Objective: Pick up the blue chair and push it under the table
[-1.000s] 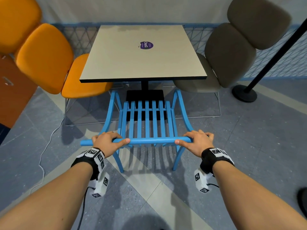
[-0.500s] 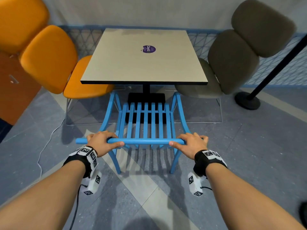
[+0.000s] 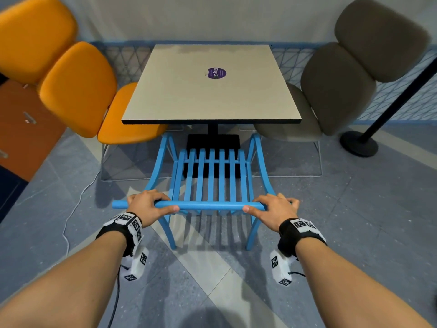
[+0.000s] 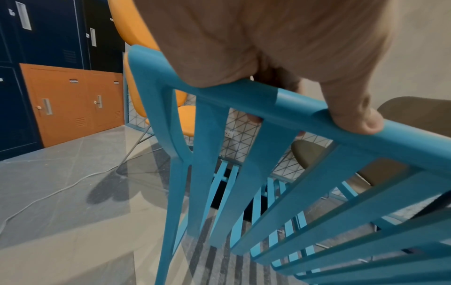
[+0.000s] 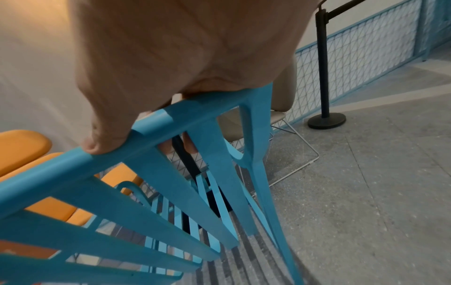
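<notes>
A blue slatted chair faces the square beige table, its front end reaching just under the table's near edge by the black pedestal base. My left hand grips the left end of the chair's top rail, thumb along the near side. My right hand grips the right end the same way. In the left wrist view the left hand wraps over the chair rail; in the right wrist view the right hand curls over the chair rail.
An orange padded chair stands left of the table, a grey-brown padded chair right of it. A black post with a round base stands at the right. Orange and navy lockers line the left wall. A white cable lies on the floor.
The chair has slid a little forward toward the table, its front now nearer the pedestal. Both hands keep their grip on the top rail.
</notes>
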Demonstrator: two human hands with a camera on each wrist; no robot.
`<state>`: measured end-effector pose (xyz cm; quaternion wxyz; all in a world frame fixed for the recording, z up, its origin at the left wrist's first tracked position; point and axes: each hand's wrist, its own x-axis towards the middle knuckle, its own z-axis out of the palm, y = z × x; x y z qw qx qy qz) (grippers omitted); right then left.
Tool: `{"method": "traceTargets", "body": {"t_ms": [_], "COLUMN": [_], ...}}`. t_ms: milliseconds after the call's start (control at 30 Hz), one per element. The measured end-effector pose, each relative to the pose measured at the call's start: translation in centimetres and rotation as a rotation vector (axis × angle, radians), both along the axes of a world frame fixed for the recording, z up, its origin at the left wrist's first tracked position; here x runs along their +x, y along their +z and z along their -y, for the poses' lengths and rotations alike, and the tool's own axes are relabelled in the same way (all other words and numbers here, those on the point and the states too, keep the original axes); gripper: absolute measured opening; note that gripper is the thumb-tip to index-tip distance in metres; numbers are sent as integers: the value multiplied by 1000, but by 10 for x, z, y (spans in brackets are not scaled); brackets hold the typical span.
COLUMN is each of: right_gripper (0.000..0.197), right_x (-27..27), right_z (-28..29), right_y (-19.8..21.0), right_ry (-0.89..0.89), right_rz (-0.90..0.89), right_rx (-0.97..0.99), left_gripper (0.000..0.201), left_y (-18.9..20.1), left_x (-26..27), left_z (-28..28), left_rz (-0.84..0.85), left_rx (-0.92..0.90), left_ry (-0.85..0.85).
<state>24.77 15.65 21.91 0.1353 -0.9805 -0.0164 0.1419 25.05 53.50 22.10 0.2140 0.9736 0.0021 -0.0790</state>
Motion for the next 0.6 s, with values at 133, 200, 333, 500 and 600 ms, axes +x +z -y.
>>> {"method": "traceTargets", "body": {"t_ms": [133,200,333,500,600], "right_gripper": [62,64,70,79,83], "right_x": [-3,-3,-3,-5,-1], "right_z": [-4,-4,-9,-15,-23], "right_y": [-1,2,6,15,30], "right_ry": [-7,0,-22,-59,-57], "right_rz": [9,-7,-93,-164,-231], "right_rx": [-31,-24,-59,-86,-131], "left_gripper": [65,64,52,46,47], "left_y": [1,3,6,9,19], "left_x": [4,6,15,10,15], "left_z": [-3,-1,-2,-1,0], "left_rz": [-65,-105,-260,-250,-286], "left_rx": [16,33,77,126,120], "left_ry": [-20,-50,-119,-141,-150]}}
